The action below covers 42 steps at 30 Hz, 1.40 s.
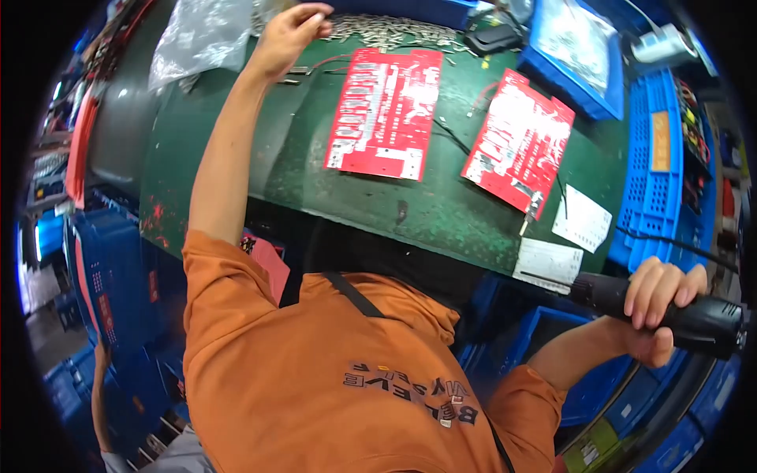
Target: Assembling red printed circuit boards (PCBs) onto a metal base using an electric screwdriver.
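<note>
My left hand (290, 35) pinches closed at the pile of small metal parts (386, 30), far end of bench; can't tell if one's caught. Right hand (658, 303) wraps the black power driver (694, 319) tight, off bench edge. Risk: parts scatter onto red boards (386, 110).

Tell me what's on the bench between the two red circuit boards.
In the head view, only bare green bench and a thin black wire lie between the left red board and the right red board.

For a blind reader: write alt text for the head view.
A person in an orange shirt reaches the left hand to a pile of small metal parts and grips a black power screwdriver in the right hand. Two red circuit boards lie on the green bench.
</note>
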{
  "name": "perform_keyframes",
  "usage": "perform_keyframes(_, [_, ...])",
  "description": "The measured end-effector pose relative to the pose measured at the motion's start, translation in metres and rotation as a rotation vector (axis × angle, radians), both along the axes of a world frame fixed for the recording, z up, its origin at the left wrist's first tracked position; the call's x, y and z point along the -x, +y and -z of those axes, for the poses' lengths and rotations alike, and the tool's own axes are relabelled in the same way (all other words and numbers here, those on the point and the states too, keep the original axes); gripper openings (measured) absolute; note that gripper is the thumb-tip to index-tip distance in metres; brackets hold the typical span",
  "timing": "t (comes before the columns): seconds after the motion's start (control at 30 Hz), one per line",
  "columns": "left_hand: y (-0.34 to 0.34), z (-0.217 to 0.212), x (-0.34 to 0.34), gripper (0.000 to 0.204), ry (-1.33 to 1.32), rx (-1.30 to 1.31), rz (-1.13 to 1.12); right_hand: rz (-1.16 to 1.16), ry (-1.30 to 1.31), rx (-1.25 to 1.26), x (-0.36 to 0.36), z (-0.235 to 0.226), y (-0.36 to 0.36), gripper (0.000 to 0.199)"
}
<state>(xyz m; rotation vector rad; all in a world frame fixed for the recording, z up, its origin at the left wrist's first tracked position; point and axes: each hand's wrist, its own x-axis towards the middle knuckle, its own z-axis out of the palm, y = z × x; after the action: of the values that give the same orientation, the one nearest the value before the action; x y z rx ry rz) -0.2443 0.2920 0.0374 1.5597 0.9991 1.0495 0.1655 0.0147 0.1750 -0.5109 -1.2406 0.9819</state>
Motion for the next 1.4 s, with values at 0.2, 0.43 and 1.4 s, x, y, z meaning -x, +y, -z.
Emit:
perform_keyframes(0.2, [-0.053,0.021,0.075,0.019,-0.062,0.186,-0.301,-0.026,0.022,0.002,0.017,0.006,0.013,0.038])
perform_keyframes(0.43, [-0.048,0.011,0.064,0.017,0.724,-0.256,-0.260,-0.025,0.053,0.036,0.035,0.006,0.018,0.037])
perform_keyframes(1.4, [-0.248,-0.008,-0.172,0.010,0.410,-0.057,0.219,-0.137,0.013,0.012,0.001,0.007,-0.006,0.039])
